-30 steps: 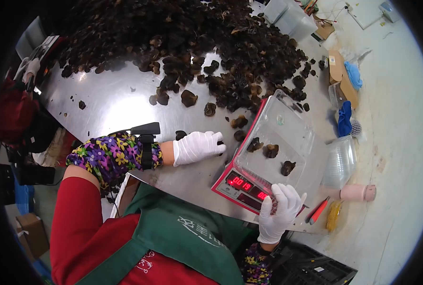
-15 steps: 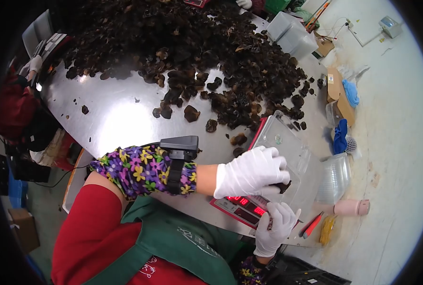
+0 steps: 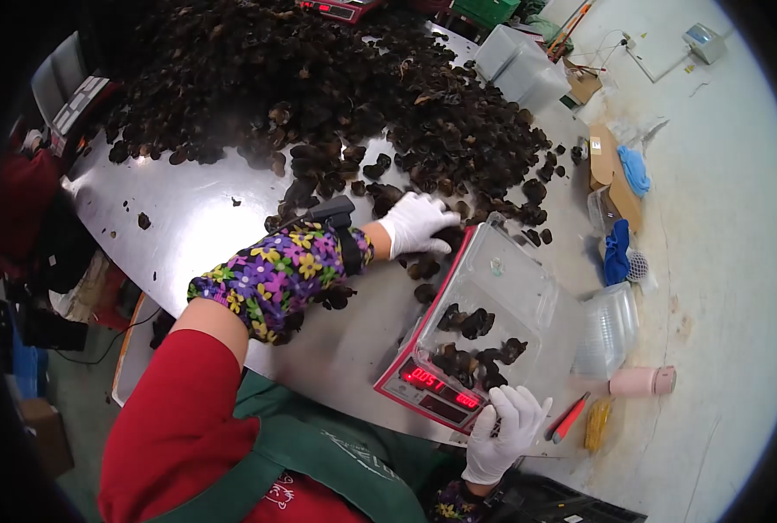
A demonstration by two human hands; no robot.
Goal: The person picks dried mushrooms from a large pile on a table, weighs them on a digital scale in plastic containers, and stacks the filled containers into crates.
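Observation:
My left hand (image 3: 420, 225), in a white glove, reaches with fingers extended over loose wood ear mushrooms (image 3: 423, 267) just left of the scale. I see nothing held in it, though its fingertips partly hide what lies beneath. My right hand (image 3: 505, 429), also gloved in white, is by the scale's lower right corner. Its fingers are curled, and a small dark bit, seemingly a wood ear piece (image 3: 495, 427), shows between them. On the red digital scale (image 3: 388, 376) sits an open clear plastic box (image 3: 541, 305) with several dark mushroom pieces inside. The lit display reads about 0.051.
A large heap of wood ear mushrooms (image 3: 318, 87) covers the metal table's far side. To the right are stacked clear boxes (image 3: 604, 336), a pink bottle (image 3: 641, 381), a red-handled tool (image 3: 569, 418) and yellow bands (image 3: 597, 425). Another scale (image 3: 340, 10) stands at the back.
My left hand has moved from above the plastic box to the loose mushrooms on the left, leaving pieces in the box. The right hand has hardly moved. The display has changed.

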